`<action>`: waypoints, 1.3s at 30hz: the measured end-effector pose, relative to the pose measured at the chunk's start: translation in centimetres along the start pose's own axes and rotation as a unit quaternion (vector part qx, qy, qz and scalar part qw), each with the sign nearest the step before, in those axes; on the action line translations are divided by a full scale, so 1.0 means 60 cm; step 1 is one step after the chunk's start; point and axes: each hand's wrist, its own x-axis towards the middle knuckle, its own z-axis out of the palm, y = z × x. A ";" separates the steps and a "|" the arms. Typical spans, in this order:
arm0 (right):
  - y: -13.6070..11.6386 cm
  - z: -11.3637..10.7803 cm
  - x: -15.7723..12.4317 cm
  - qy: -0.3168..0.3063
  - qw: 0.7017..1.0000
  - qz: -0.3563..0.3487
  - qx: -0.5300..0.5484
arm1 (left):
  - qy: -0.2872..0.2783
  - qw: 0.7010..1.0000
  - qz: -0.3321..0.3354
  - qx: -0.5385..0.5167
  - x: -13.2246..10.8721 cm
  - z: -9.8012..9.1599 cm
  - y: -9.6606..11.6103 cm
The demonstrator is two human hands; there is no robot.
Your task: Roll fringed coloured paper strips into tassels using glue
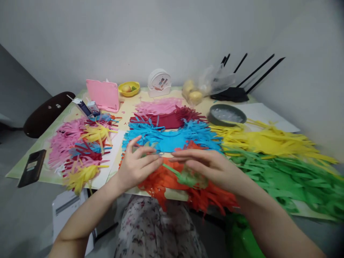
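Tabletop: loaded with fringed material. Principal hazard, in my judgement, is dragging. The green fringed piece lies beside the right forearm, where a sweep of the arm could catch its loose strands. The red-orange fringed piece lies below the hands and trails over the near edge above the lap; a knee or forearm could pull it off.

Left hand: fingertips appear to grasp a green strip, which spans the gap between the hands above the red-orange piece. Right hand: fingers extended over the strip's bunched end; whether it grips cannot be told, owing to blur. An uneven pull could tear the strip or let it slip.

Containers follow. Clear plastic bag: round yellowish items inside. Grey dish: pale, translucent contents, not identifiable; it stands against the yellow fringed piece, and a tug there could shift it. White holder: round white discs, upright. Yellow bowl: one round fruit and something green. Two small cartons: contents hidden; a knock could topple them.
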 end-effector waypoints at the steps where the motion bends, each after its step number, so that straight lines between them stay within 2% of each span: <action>1: 0.005 0.006 0.007 -0.012 0.998 0.022 0.049 | 0.000 1.000 0.008 0.000 -0.003 -0.001 -0.001; 3: 0.014 0.023 0.019 -0.059 0.987 0.052 0.138 | -0.010 1.000 0.016 0.015 -0.008 0.000 -0.004; 5: 0.021 0.044 0.025 -0.076 0.973 0.067 0.206 | -0.003 0.999 0.030 0.038 -0.013 0.005 -0.008; 8: 0.021 0.066 0.027 -0.022 0.968 0.056 0.242 | 0.067 0.996 0.042 0.039 -0.016 0.022 -0.014; 11: 0.012 0.073 0.028 0.029 0.971 0.021 0.238 | 0.148 0.989 -0.019 -0.025 -0.007 0.046 -0.011; 15: 0.004 0.060 0.040 0.028 0.961 -0.028 0.272 | 0.213 0.959 -0.112 -0.149 0.020 0.065 0.008; 21: 0.021 0.029 0.056 0.076 0.970 -0.039 0.228 | 0.170 0.907 -0.222 -0.314 0.060 0.074 0.023; 25: 0.032 0.032 0.058 0.145 0.978 -0.041 0.145 | 0.157 0.889 -0.257 -0.345 0.079 0.092 0.016; 27: 0.038 0.028 0.063 0.157 0.983 -0.049 0.087 | 0.164 0.888 -0.266 -0.336 0.087 0.098 0.006; 29: 0.050 0.001 0.075 0.148 0.987 -0.057 0.027 | 0.182 0.886 -0.275 -0.326 0.093 0.095 -0.007; 30: 0.061 -0.025 0.084 0.154 0.987 -0.048 -0.020 | 0.198 0.882 -0.280 -0.322 0.095 0.090 -0.015; 32: 0.095 -0.100 0.103 0.201 0.970 0.001 -0.140 | 0.241 0.868 -0.293 -0.319 0.095 0.072 -0.030; 33: 0.117 -0.146 0.113 0.252 0.941 0.063 -0.218 | 0.263 0.859 -0.299 -0.323 0.094 0.062 -0.036; 34: 0.141 -0.192 0.122 0.284 0.921 0.105 -0.245 | 0.283 0.848 -0.302 -0.333 0.092 0.052 -0.041; 37: 0.219 -0.307 0.138 0.289 0.897 0.187 -0.278 | 0.302 0.814 -0.309 -0.389 0.086 0.029 -0.043; 39: 0.265 -0.345 0.145 0.268 0.889 0.236 -0.287 | 0.281 0.794 -0.331 -0.426 0.081 0.023 -0.038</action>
